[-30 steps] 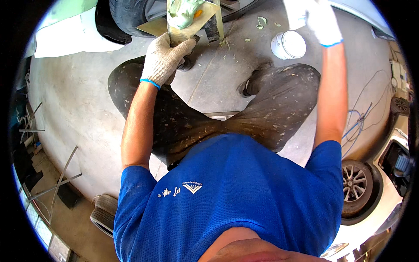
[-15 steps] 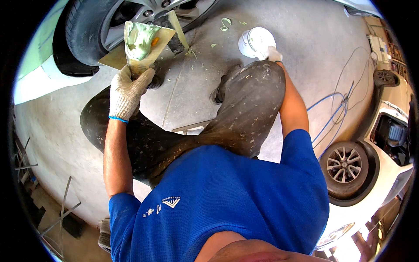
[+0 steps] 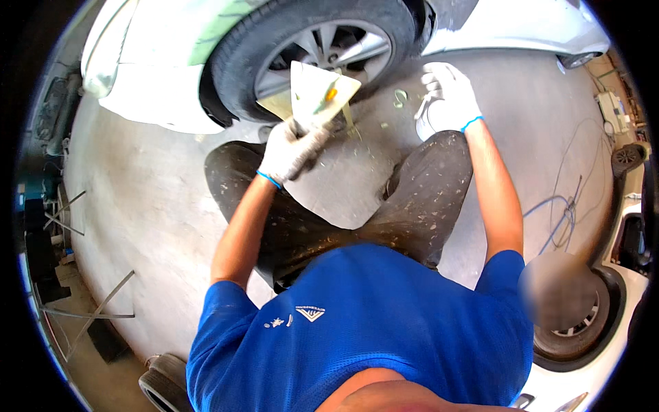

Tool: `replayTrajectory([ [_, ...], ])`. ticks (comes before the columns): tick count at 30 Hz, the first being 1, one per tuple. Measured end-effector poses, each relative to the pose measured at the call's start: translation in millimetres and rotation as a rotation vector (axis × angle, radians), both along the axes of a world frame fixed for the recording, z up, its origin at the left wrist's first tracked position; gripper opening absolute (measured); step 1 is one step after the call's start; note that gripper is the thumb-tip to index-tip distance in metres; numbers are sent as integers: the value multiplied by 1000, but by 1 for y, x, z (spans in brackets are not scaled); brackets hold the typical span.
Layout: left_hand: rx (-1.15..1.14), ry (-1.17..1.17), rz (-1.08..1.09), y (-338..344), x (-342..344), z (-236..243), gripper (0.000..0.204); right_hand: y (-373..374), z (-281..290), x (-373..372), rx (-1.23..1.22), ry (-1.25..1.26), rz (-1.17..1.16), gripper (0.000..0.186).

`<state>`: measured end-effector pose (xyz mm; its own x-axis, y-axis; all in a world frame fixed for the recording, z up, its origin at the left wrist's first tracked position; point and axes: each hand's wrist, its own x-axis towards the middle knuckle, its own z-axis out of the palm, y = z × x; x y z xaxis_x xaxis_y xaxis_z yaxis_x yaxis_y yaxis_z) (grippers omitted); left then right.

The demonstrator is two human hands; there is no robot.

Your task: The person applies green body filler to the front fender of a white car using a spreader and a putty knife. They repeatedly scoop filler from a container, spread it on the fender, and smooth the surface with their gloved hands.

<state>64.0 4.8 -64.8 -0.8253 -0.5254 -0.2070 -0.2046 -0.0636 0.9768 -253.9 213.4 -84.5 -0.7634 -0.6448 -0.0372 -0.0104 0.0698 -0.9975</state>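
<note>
In white knit gloves, my left hand [image 3: 292,154] grips pale spreading plates [image 3: 312,103], overlapping and carrying light green paste with an orange dab. They are in front of a car wheel [image 3: 322,51] beside the car's white bodywork [image 3: 147,82], which has pale green areas. My right hand [image 3: 449,96] is raised over a white bucket [image 3: 430,122], partly covering it, its fingers bent and apart with nothing visible between them. My dark, speckled trouser legs are spread beneath both hands.
Pale green scraps [image 3: 400,98] lie on the concrete floor [image 3: 151,206]. A blue hose [image 3: 570,216] and thin cable lie at right, near another white car [image 3: 618,336]. Stacked tyres [image 3: 161,381] are at lower left, beside metal stands [image 3: 103,302] along the left side.
The view has shifted, showing more of the car. My right hand came down from the upper right to the bucket and is now slightly raised above it, fingers lifted. My left hand still holds the plates.
</note>
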Motion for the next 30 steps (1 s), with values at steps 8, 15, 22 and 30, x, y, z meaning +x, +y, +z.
replayTrajectory([
  [8, 30, 134, -78, 39, 50, 44, 16, -67, 46, 169, -99, -82, 552, 37],
  [15, 25, 199, -86, 49, 80, 69, 25, -79, 24, 184, -379, -640, 329, 35],
  [22, -755, 290, 251, 6, 68, 68, 49, -67, 62, 204, -439, -692, 194, 36],
  [30, -1215, 313, 432, -22, 25, 35, 68, -98, 94, 243, -590, -713, 267, 39],
])
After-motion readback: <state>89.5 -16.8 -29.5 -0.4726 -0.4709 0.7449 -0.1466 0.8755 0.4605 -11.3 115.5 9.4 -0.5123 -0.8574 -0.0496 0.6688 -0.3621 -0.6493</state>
